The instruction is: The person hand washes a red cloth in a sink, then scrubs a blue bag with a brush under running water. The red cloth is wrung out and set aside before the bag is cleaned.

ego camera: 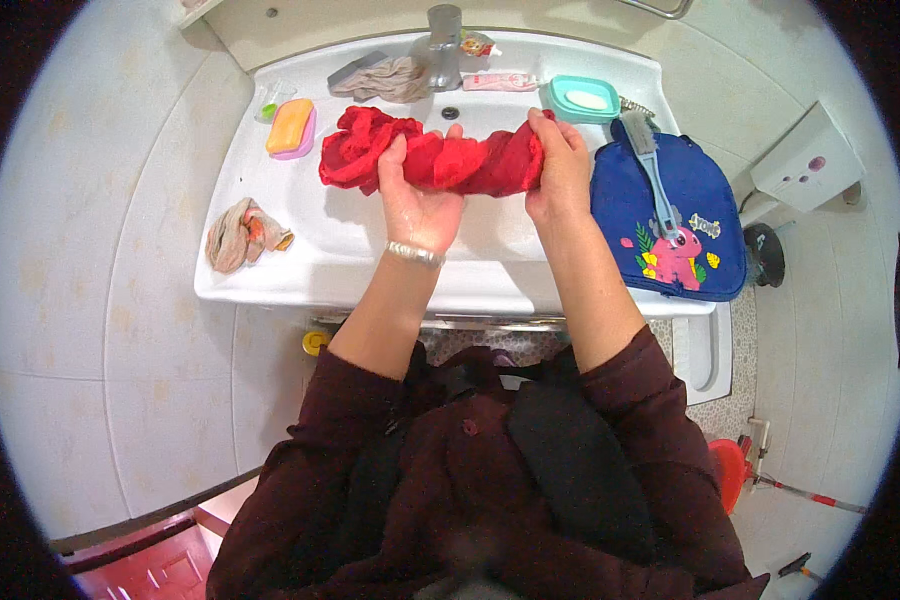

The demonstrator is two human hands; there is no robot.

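Observation:
A twisted red cloth (461, 159) stretches between my two hands above the basin of a white washbasin (487, 289). My left hand (420, 202) grips it left of its middle, thumb on top, palm turned up. Beyond that hand a bunched, looser end of the cloth hangs out to the left. At the other end, my right hand (559, 169) is closed around the cloth. The basin's overflow hole (450, 113) shows just behind the cloth, under the metal faucet (444, 49). The cloth hides part of the bowl.
A yellow soap bar (290, 125) and crumpled beige cloths (241, 236) (390, 79) lie on the left. Right of the faucet are a pink tube (501, 82) and a teal soap dish (560, 105). A brush (654, 176) rests on a blue fabric bag (619, 195) over the right rim.

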